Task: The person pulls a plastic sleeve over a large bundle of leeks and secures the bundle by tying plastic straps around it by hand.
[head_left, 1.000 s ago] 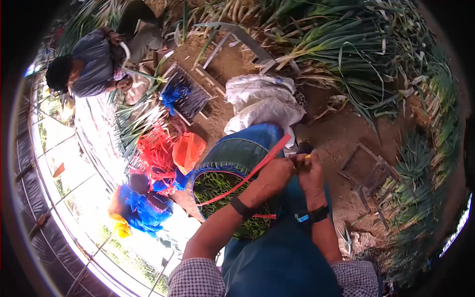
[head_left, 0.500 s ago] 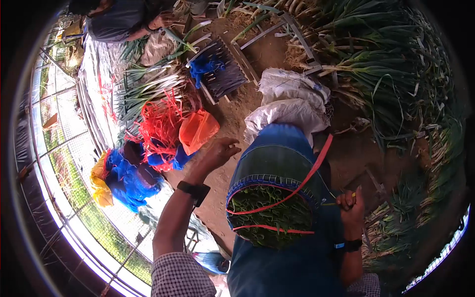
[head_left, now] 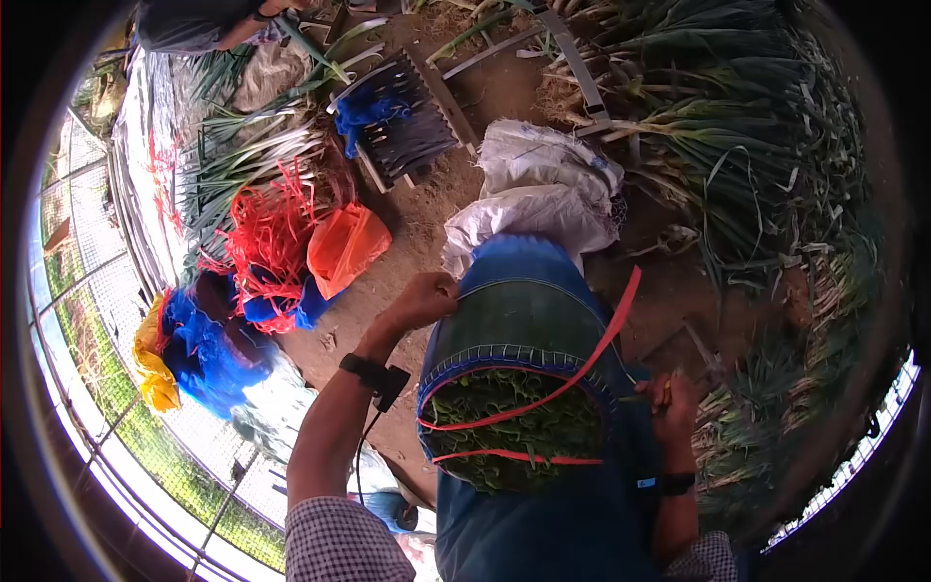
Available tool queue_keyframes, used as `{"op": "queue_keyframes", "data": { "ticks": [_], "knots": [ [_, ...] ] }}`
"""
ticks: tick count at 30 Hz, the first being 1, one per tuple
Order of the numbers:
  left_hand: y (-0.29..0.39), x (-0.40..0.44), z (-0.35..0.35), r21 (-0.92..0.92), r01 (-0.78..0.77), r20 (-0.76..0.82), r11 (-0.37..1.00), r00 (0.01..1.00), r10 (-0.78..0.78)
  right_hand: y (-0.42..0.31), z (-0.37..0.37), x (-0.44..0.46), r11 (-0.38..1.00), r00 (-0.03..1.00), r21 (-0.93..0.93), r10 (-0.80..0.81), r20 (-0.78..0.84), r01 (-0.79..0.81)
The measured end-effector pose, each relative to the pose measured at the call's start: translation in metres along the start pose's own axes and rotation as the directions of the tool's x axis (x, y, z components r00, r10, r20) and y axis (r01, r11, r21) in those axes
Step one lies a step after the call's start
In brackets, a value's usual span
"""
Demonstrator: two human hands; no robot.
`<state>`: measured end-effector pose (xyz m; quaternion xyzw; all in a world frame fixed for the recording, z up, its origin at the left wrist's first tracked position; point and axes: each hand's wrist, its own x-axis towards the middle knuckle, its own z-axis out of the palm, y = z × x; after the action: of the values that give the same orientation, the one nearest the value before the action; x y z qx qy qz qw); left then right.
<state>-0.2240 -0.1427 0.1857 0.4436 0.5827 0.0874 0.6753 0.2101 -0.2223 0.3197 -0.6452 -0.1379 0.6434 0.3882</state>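
Observation:
A blue and dark green mesh sack point(head_left: 524, 315) lies across my lap, its open end towards me and packed with green leaves point(head_left: 514, 412). Two red strips point(head_left: 572, 383) cross the opening. My left hand point(head_left: 424, 299) is closed beside the sack's upper left side, and what it may hold is hidden. To the right of the sack, my right hand point(head_left: 671, 405) is closed around a thin, light strand at the sack's right edge. A dark band sits on each wrist.
White sacks point(head_left: 543, 184) lie beyond the mesh sack. Red strips point(head_left: 262, 242), an orange bag point(head_left: 347, 249) and blue netting point(head_left: 208, 349) lie at the left. Leek piles point(head_left: 722, 165) fill the right. A wooden rack point(head_left: 456, 107) stands ahead; another person point(head_left: 194, 24) is at upper left.
My hands were together at the sack's right side; my left hand has since moved to its left side and closed. My right hand has moved lower. The view has shifted.

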Motion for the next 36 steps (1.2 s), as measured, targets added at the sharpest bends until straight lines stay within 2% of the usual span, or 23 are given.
{"op": "queue_keyframes", "data": {
  "ticks": [3, 6, 8, 10, 13, 16, 20, 22, 23, 25, 26, 29, 33, 35, 36],
  "knots": [
    [0.024, -0.033, 0.01, -0.365, 0.18, 0.107, 0.913, 0.983, -0.151, 0.008, 0.018, -0.001, 0.996, 0.999, -0.093, -0.006, -0.044, 0.002],
    [0.063, -0.059, 0.028, -0.068, 0.212, 0.024, 0.975, 0.977, -0.211, 0.01, 0.032, -0.002, 0.975, 0.993, -0.205, 0.063, -0.095, -0.082],
    [0.063, -0.069, 0.041, -0.029, 0.194, -0.067, 0.981, 0.978, -0.196, -0.011, 0.041, -0.036, 0.907, 0.996, -0.413, -0.073, 0.043, 0.085],
    [0.079, -0.093, 0.053, -0.016, 0.171, -0.138, 0.985, 0.976, -0.171, -0.021, 0.024, -0.087, 0.961, 0.996, -0.276, 0.006, 0.085, 0.018],
    [0.067, -0.125, 0.071, -0.146, 0.198, -0.094, 0.969, 0.973, -0.212, -0.044, 0.031, -0.135, 0.947, 1.0, -0.32, 0.003, 0.0, -0.003],
    [0.056, -0.137, 0.074, -0.178, 0.136, -0.108, 0.975, 0.982, -0.156, -0.028, 0.023, -0.142, 0.95, 0.998, -0.31, -0.051, -0.024, 0.041],
    [0.054, -0.142, 0.068, -0.094, 0.087, -0.079, 0.992, 0.992, -0.095, -0.024, 0.042, -0.164, 0.905, 0.99, -0.422, -0.098, -0.098, 0.048],
    [0.055, -0.156, 0.075, -0.058, 0.088, -0.08, 0.994, 0.992, -0.093, -0.026, 0.043, -0.178, 0.912, 0.988, -0.404, -0.119, -0.102, 0.068],
    [0.057, -0.162, 0.076, -0.063, 0.074, -0.1, 0.995, 0.992, -0.08, -0.026, 0.043, -0.187, 0.918, 0.986, -0.39, -0.124, -0.113, 0.07],
    [0.082, -0.176, 0.068, -0.065, 0.061, -0.12, 0.996, 0.99, -0.068, -0.056, 0.06, -0.202, 0.963, 0.982, -0.252, -0.131, -0.133, 0.095],
    [0.101, -0.183, 0.064, -0.132, 0.05, -0.085, 0.99, 0.995, -0.061, -0.063, 0.065, -0.212, 0.979, 0.983, -0.184, -0.119, -0.138, 0.093],
    [0.123, -0.18, 0.061, -0.018, 0.033, -0.142, 0.999, 0.989, -0.035, -0.065, 0.064, -0.206, 0.979, 0.974, -0.13, -0.176, -0.14, 0.158],
    [0.122, -0.176, 0.076, 0.241, -0.01, -0.268, 0.97, 0.96, 0.076, -0.069, 0.055, -0.203, 0.99, 0.993, -0.142, -0.037, -0.114, 0.021],
    [0.098, -0.166, 0.083, 0.088, 0.001, -0.294, 0.996, 0.955, 0.025, -0.065, 0.049, -0.202, 0.99, 0.993, -0.137, -0.031, -0.114, 0.015],
    [0.1, -0.156, 0.085, 0.14, 0.023, -0.299, 0.99, 0.954, 0.02, -0.071, 0.053, -0.184, 0.988, 0.994, -0.133, -0.084, -0.072, 0.074]
  ]
}}
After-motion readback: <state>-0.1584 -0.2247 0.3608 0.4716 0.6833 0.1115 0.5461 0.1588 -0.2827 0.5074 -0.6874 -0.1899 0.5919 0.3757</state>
